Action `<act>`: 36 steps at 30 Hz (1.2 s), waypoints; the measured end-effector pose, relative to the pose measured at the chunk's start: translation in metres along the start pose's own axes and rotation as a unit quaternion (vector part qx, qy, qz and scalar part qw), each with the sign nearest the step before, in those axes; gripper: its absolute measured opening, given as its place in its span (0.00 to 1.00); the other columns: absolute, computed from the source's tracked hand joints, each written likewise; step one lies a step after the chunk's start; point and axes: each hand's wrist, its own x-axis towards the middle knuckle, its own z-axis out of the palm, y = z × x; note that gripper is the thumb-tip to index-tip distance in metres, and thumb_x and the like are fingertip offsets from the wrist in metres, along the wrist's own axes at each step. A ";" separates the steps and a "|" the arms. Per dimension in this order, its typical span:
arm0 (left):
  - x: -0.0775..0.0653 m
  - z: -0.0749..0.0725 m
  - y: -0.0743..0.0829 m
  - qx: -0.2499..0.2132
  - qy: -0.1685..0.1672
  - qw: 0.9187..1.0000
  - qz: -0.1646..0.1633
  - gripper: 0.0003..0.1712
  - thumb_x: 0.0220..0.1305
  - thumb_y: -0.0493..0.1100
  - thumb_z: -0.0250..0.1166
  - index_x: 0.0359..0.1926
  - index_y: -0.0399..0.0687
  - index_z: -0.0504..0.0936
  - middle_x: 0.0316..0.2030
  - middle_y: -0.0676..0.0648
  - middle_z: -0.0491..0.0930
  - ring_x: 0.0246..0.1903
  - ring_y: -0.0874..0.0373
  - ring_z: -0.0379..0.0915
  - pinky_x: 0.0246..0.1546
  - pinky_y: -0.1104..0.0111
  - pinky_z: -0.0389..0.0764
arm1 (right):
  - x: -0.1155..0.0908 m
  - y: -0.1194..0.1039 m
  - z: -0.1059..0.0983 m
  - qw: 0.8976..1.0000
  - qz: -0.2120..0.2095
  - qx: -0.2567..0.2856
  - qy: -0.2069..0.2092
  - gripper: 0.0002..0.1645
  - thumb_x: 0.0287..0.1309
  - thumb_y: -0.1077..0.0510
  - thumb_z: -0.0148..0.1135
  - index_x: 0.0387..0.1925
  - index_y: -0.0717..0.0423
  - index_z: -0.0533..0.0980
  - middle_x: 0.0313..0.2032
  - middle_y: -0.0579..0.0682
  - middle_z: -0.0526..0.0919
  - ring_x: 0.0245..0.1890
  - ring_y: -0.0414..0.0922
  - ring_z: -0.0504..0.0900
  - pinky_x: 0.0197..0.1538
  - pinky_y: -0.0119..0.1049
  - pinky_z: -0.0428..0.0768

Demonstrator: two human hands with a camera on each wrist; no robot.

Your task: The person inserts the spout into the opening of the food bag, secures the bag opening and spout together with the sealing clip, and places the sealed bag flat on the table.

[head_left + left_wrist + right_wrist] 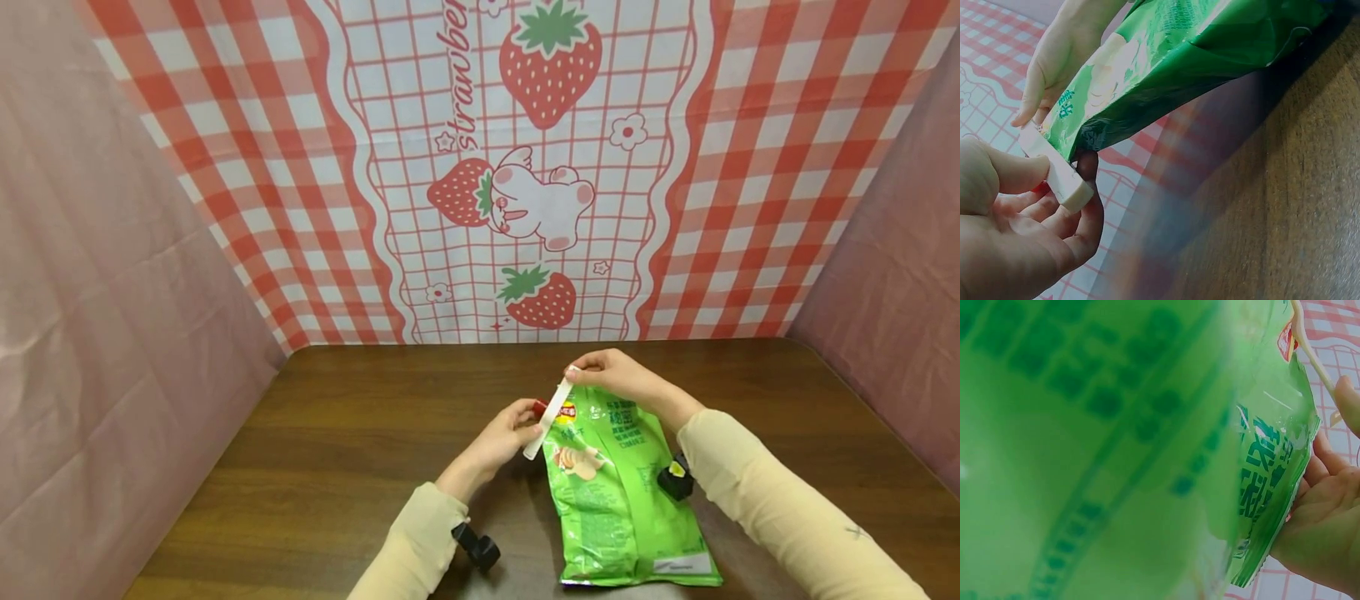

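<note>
A green chip bag (611, 500) lies on the table, its near end flat and its far end raised between the hands. Across a corner at that far end sits a long white bag clip (552, 417). My left hand (498, 437) pinches the clip's lower end between thumb and fingers, as the left wrist view shows closely at the clip (1063, 178). At the clip's upper end, my right hand (618, 375) pinches with thumb and fingertips. The bag (1116, 456) fills most of the right wrist view, with the right palm (1325, 519) beside its edge.
A brown wooden table (337, 433) carries the bag. Behind it hangs a red-and-white checked cloth (315, 208) with strawberries. Pink fabric (112, 292) closes off both sides. Black wrist cameras (480, 550) stick out from both sleeves, the right one over the bag.
</note>
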 end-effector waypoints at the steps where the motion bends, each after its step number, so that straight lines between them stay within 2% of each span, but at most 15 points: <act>1: 0.000 0.000 0.000 0.001 0.002 1.000 0.000 0.20 0.63 0.31 0.50 0.57 0.34 0.65 0.50 0.34 0.73 0.41 0.58 0.71 0.40 0.72 0.71 | 0.000 0.000 -0.001 1.000 0.002 -0.002 0.001 0.27 0.57 0.45 0.57 0.47 0.64 0.74 0.34 0.51 0.81 0.29 0.41 0.76 0.36 0.35 0.75; 11: 0.000 0.003 0.002 0.007 0.017 1.000 -0.002 0.21 0.64 0.32 0.51 0.58 0.34 0.64 0.51 0.35 0.73 0.43 0.56 0.72 0.41 0.69 0.73 | 0.000 0.000 -0.003 0.999 0.032 -0.019 0.002 0.27 0.56 0.42 0.58 0.42 0.64 0.76 0.28 0.49 0.80 0.26 0.41 0.75 0.33 0.35 0.74; 19: 0.001 0.004 0.003 0.011 0.021 1.000 -0.002 0.21 0.63 0.32 0.51 0.58 0.34 0.65 0.52 0.35 0.73 0.43 0.55 0.71 0.40 0.69 0.73 | -0.002 -0.001 -0.002 1.000 0.018 -0.013 0.020 0.26 0.56 0.44 0.58 0.43 0.63 0.76 0.32 0.50 0.80 0.27 0.41 0.75 0.34 0.35 0.73; 29: 0.001 0.004 0.001 0.012 0.023 1.000 0.004 0.21 0.63 0.32 0.51 0.57 0.33 0.66 0.51 0.34 0.73 0.43 0.55 0.72 0.39 0.71 0.73 | -0.001 0.000 0.000 0.999 0.017 0.002 0.033 0.25 0.56 0.46 0.59 0.42 0.65 0.77 0.29 0.48 0.81 0.25 0.40 0.75 0.31 0.35 0.74; 33: 0.000 0.004 0.000 0.005 0.023 1.000 0.002 0.20 0.64 0.33 0.51 0.56 0.30 0.66 0.48 0.33 0.75 0.39 0.58 0.73 0.37 0.71 0.73 | -0.001 0.000 0.000 0.999 0.014 0.004 0.036 0.24 0.56 0.47 0.59 0.42 0.65 0.77 0.28 0.47 0.81 0.24 0.40 0.75 0.30 0.35 0.74; 36: -0.003 0.005 -0.001 -0.003 0.019 1.000 -0.021 0.19 0.66 0.37 0.50 0.55 0.29 0.68 0.40 0.37 0.78 0.31 0.60 0.73 0.33 0.70 0.76 | -0.001 0.000 0.000 0.999 0.013 0.002 0.037 0.24 0.57 0.47 0.58 0.42 0.65 0.77 0.27 0.47 0.81 0.23 0.40 0.75 0.29 0.36 0.75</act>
